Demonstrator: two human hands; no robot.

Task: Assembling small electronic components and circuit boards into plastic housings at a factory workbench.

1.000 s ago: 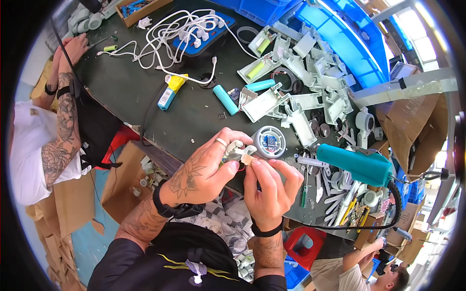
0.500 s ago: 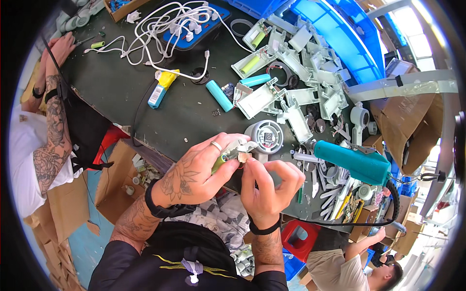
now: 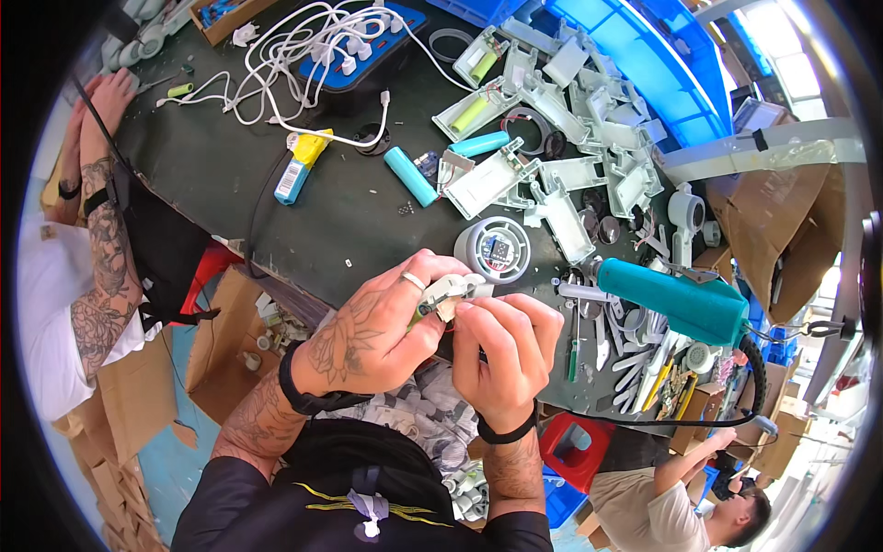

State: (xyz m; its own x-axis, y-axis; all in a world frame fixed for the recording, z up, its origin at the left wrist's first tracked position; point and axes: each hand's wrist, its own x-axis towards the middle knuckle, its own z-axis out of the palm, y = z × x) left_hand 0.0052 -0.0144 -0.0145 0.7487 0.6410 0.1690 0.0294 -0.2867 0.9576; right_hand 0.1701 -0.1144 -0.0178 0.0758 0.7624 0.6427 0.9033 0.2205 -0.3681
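Far left, a co-worker's tattooed forearm (image 3: 97, 267) is rested along the dark green worktable (image 3: 230, 175). On that table a yellow-and-blue handheld tool (image 3: 296, 167) is laid beside a tangle of white cables (image 3: 294, 41).

At the near edge, a small white plastic part with a greenish bit on it (image 3: 443, 293) is pinched in the left hand (image 3: 372, 336), and the right hand (image 3: 501, 354) is closed on its other end. So both hands are brought together on the one piece; what exactly is being fitted can't be made out.

Progress looks early-ish, judging by the backlog:
- two loose teal cylindrical cells (image 3: 411, 176)
- one round white disc unit (image 3: 492, 249)
- a heap of opened white plastic housings (image 3: 570, 175), too jumbled to be counted
- one teal heat-gun-style tool (image 3: 671, 299) parked at the right
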